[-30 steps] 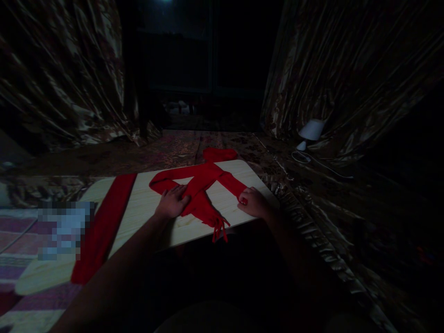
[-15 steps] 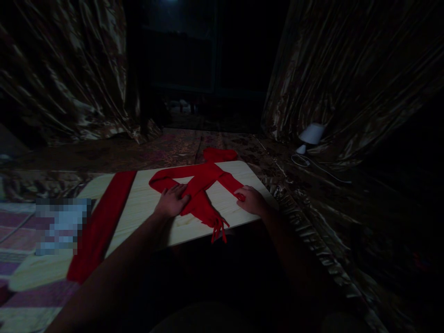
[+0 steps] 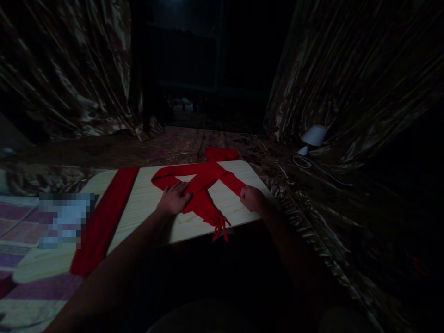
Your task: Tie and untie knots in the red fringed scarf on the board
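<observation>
A red scarf [image 3: 203, 180] lies crossed over itself on a light wooden table [image 3: 149, 208], its fringed end hanging over the near edge. My left hand [image 3: 174, 199] rests flat on the scarf's left part with the fingers stretched out. My right hand [image 3: 252, 198] is closed round the scarf's right end near the table's right corner. A second red cloth strip [image 3: 107, 212] lies folded lengthwise across the table's left part.
Shiny patterned curtains hang at the left and right. A small white lamp [image 3: 312, 137] with a cord stands on the floor at the right. A patterned rug lies beyond the table. The room is dark.
My right hand has closed round the scarf's right end and drawn slightly inward. My left hand has stayed flat on the scarf.
</observation>
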